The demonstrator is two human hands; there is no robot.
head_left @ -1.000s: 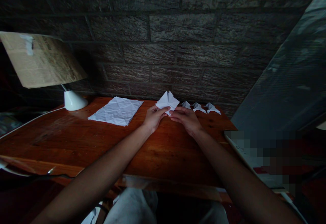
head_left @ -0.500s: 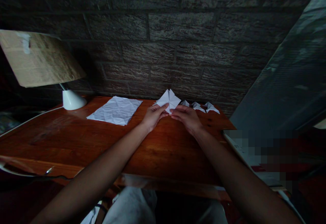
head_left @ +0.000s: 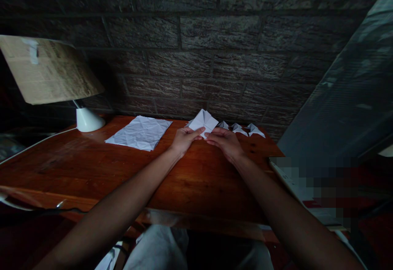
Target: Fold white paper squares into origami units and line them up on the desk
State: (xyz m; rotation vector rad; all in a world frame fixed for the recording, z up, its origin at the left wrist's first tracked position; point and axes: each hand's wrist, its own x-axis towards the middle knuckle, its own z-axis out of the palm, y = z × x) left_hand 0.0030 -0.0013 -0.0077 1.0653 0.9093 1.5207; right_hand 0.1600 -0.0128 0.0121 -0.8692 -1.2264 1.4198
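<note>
A white folded paper piece [head_left: 204,121], roughly diamond-shaped with creases, is held up over the far part of the wooden table. My left hand [head_left: 185,140] pinches its lower left side, the thumb lying across the front. On the lower right side, my right hand [head_left: 225,141] grips it between thumb and fingers. Just right of my right hand, small folded paper shapes [head_left: 238,129] stand in a row by the wall. Another bit of white paper shows behind the held piece, mostly hidden.
Creased white sheets [head_left: 139,133] lie on the wooden table [head_left: 76,161] to the left. Beyond them stands a lamp [head_left: 89,119] with a brown paper shade. A dark brick wall [head_left: 196,69] borders the back. A grey panel [head_left: 334,98] leans at the right.
The two separate points at the top of the folded paper have come together into one peak, its right flap shifting. Both hands stay in nearly the same place.
</note>
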